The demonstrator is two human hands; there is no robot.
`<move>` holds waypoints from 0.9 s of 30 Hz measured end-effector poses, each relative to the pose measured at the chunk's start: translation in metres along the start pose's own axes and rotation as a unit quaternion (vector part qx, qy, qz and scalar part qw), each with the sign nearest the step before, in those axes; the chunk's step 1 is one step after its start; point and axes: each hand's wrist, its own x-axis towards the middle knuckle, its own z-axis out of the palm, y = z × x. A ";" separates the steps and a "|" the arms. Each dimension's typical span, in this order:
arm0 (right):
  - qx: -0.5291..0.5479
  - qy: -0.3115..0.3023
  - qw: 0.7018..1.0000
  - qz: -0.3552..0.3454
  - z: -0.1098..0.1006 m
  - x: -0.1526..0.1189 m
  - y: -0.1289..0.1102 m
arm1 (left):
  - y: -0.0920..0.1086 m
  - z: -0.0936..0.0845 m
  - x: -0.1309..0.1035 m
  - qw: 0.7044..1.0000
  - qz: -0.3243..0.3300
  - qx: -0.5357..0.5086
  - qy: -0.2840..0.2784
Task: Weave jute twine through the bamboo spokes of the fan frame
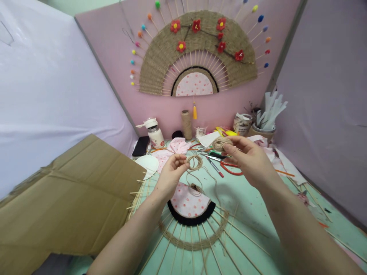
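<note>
My left hand [174, 170] pinches a small loose coil of jute twine [195, 162] between thumb and fingers. In my right hand [243, 156] is a thicker bundle of the same twine [222, 144], gripped by the fingertips. Strands trail from the coils down to the half-finished fan [191, 202] lying on the table below. Its half-round centre is pink dotted cloth edged in black, with thin sticks fanning toward me. A narrow woven twine band [189, 244] runs across the sticks.
A finished fan [160, 53] with red flowers hangs on the pink board. Behind my hands are a twine spool [187, 125], a white bottle [155, 133], a phone [141, 146], red-handled scissors [231, 169] and a pen [215, 168]. Cardboard [74, 198] leans at left; jars [261, 133] stand back right.
</note>
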 end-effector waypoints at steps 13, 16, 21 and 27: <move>0.082 0.222 0.955 -0.177 -0.004 -0.004 -0.022 | 0.003 0.001 -0.006 0.991 0.089 0.058 -0.079; 0.070 0.234 0.940 -0.237 -0.004 -0.006 -0.022 | 0.004 -0.002 -0.011 0.974 0.075 0.114 -0.181; 0.009 0.097 0.972 -0.213 0.001 -0.007 -0.016 | 0.014 0.000 -0.018 0.979 0.037 0.115 -0.166; -0.218 -0.138 0.941 -0.218 0.017 -0.017 -0.006 | 0.025 0.004 -0.022 0.991 0.050 0.083 -0.089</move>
